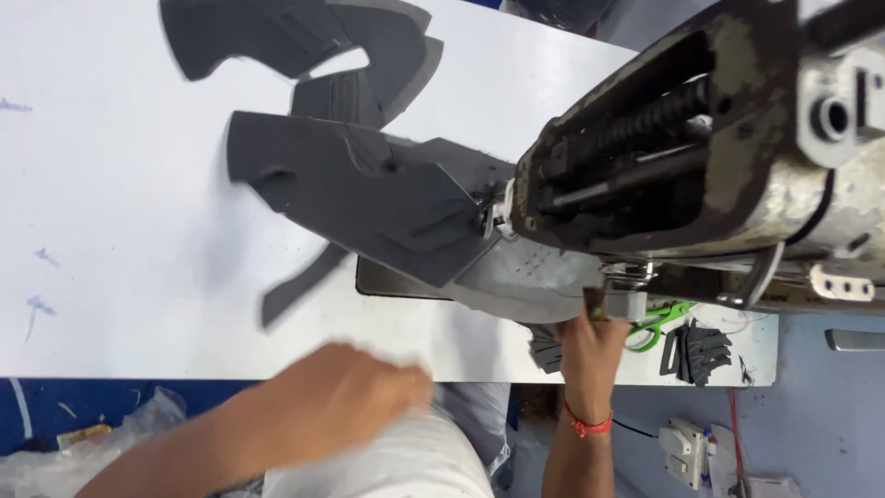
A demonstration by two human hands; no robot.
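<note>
A large dark grey cut piece of material (369,189) lies on the white table (120,212), its right end under the needle area of an old metal sewing machine (701,148). My right hand (590,346) reaches up beneath the machine head, its fingers pinched on a small metal part (625,297) there. A red band circles that wrist. My left hand (355,392) is blurred by motion above the table's front edge, fingers curled; nothing shows in it. A narrow grey strip (300,284) lies just beyond it.
More dark grey cut pieces (304,46) lie at the back of the table. Green-handled scissors (656,323) and a stack of small dark pieces (701,352) sit at the front right. A plastic bag (83,452) and white electrical boxes (687,447) are on the floor.
</note>
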